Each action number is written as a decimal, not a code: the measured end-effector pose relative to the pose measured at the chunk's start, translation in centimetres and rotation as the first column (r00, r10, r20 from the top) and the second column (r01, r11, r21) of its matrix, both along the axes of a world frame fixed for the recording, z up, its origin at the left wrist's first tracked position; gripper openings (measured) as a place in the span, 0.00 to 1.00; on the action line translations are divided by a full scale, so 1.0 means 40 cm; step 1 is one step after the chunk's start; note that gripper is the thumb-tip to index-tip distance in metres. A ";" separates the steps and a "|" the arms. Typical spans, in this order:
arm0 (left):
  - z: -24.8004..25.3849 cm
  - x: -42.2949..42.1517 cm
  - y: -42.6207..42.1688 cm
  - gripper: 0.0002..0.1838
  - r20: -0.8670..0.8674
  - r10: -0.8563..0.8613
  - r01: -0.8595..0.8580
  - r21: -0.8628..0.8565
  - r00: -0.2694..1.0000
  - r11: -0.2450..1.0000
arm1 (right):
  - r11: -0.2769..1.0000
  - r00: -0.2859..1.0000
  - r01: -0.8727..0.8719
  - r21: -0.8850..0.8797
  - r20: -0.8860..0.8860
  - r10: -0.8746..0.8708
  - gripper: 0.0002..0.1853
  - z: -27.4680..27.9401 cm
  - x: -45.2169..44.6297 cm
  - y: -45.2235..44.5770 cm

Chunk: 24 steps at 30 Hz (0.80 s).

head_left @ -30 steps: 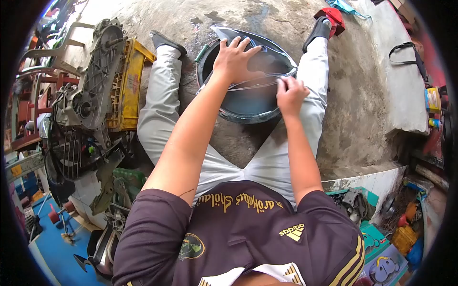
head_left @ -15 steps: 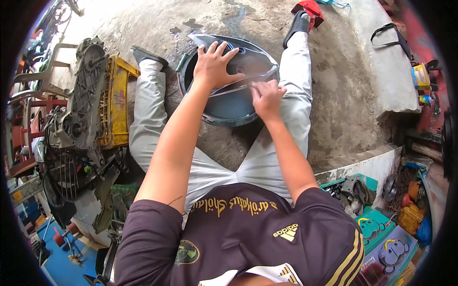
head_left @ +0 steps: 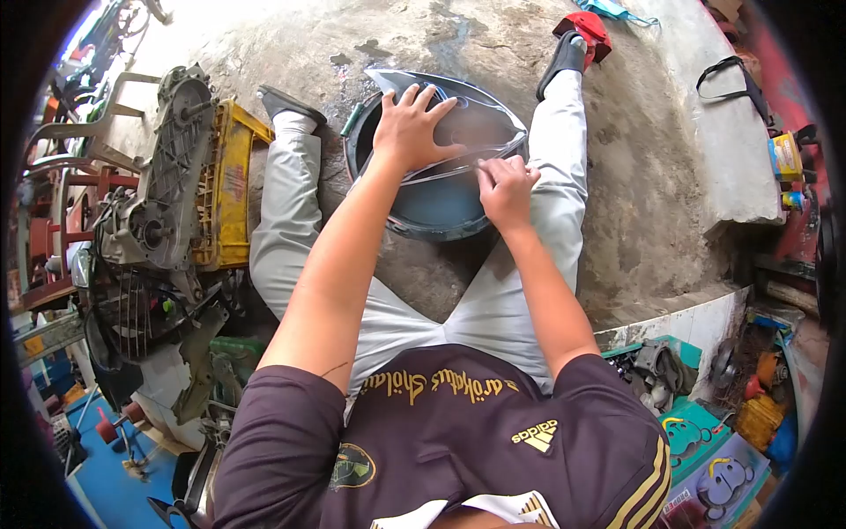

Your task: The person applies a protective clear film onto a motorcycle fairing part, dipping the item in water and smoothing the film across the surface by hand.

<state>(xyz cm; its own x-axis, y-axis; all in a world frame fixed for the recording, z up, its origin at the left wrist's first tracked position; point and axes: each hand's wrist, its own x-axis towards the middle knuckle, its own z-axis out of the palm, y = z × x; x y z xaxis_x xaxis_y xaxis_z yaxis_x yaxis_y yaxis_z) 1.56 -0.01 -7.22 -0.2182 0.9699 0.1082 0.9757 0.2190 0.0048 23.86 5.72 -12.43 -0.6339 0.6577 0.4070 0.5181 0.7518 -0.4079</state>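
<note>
Between my legs stands a dark round basin [head_left: 438,232] holding cloudy bluish water [head_left: 445,203]. A glossy grey, pointed panel [head_left: 486,116], like a motorcycle body panel, lies tilted across its top. My left hand [head_left: 410,132] rests on the panel's left part, fingers spread and thumb stretched to the right. Beside the panel's near right edge is my right hand [head_left: 508,189], its fingers curled together in a pinch. What that pinch holds, if anything, is hidden. A small green object [head_left: 352,119] sits at the basin's left rim.
Left of my leg are a yellow crate [head_left: 231,185] and a grey engine casing [head_left: 181,167]. A red cap-like item [head_left: 586,37] lies beyond my right foot. Tool boxes [head_left: 718,467] are at lower right; a concrete ledge [head_left: 727,167] runs along the right.
The whole view has shifted slightly, so everything sits a little further right and lower. My left hand stays spread on the panel; my right hand remains near its edge, fingers still closed.
</note>
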 end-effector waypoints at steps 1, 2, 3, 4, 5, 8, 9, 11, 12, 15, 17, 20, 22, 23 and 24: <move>0.000 0.000 0.001 0.51 0.011 -0.001 0.001 0.001 1.000 1.000 | 1.000 1.000 0.005 -0.001 -0.007 -0.005 0.04 -0.006 -0.004 0.005; 0.001 0.002 0.001 0.51 0.011 0.003 -0.003 0.001 1.000 1.000 | 0.994 0.992 0.102 -0.031 -0.075 -0.104 0.04 -0.008 -0.007 0.015; 0.000 0.003 0.001 0.51 0.008 -0.001 0.001 0.004 1.000 1.000 | 0.979 0.970 0.194 -0.064 -0.139 -0.201 0.03 -0.010 -0.006 0.025; -0.004 0.005 -0.001 0.51 0.017 -0.002 0.002 0.014 1.000 1.000 | 0.948 0.946 0.300 -0.106 -0.091 -0.310 0.03 -0.013 -0.006 0.024; -0.004 0.003 -0.001 0.51 0.023 0.002 -0.003 0.030 1.000 1.000 | 0.950 0.947 0.296 -0.098 -0.098 -0.305 0.03 -0.011 -0.013 0.020; -0.003 0.001 -0.007 0.51 0.030 -0.007 0.006 0.034 1.000 0.999 | 0.999 1.000 0.014 0.037 0.004 -0.014 0.04 -0.003 -0.021 -0.023; 0.000 0.000 -0.002 0.51 0.040 -0.007 0.006 0.035 0.999 0.999 | 0.999 1.000 0.015 0.047 -0.002 -0.015 0.04 0.000 -0.024 -0.010; 0.000 0.001 -0.003 0.51 0.039 -0.006 0.005 0.037 0.999 0.999 | 0.985 0.979 0.174 -0.018 -0.105 -0.175 0.04 -0.008 -0.007 0.015; 0.004 0.002 -0.003 0.51 0.047 -0.005 0.004 0.029 0.999 1.000 | 0.967 0.960 0.255 -0.019 -0.111 -0.256 0.04 -0.018 0.000 0.032; 0.012 0.000 -0.005 0.51 0.057 -0.001 0.000 0.019 0.998 1.000 | 0.997 0.996 0.069 0.041 -0.057 -0.067 0.04 -0.006 0.000 0.013; 0.008 -0.002 -0.001 0.51 0.037 -0.006 0.007 -0.005 0.999 1.000 | 0.999 1.000 -0.028 0.021 -0.006 0.028 0.04 -0.008 0.004 0.016; 0.012 0.003 -0.004 0.51 0.054 -0.009 0.009 -0.002 0.998 1.000 | 0.970 0.968 0.232 -0.075 -0.079 -0.238 0.03 -0.014 0.013 0.043; 0.019 -0.001 -0.004 0.52 0.060 -0.002 0.002 -0.005 0.998 1.000 | 0.987 0.982 0.153 -0.040 -0.103 -0.156 0.03 -0.021 0.000 0.028; 0.016 -0.001 -0.005 0.52 0.063 -0.008 0.008 -0.001 0.998 1.000 | 0.997 0.989 0.083 -0.006 -0.120 -0.083 0.03 -0.018 -0.004 0.010; 0.014 -0.001 -0.004 0.52 0.067 -0.015 0.015 0.004 0.998 1.000 | 1.000 0.999 0.014 -0.002 -0.047 -0.015 0.03 -0.003 -0.003 -0.007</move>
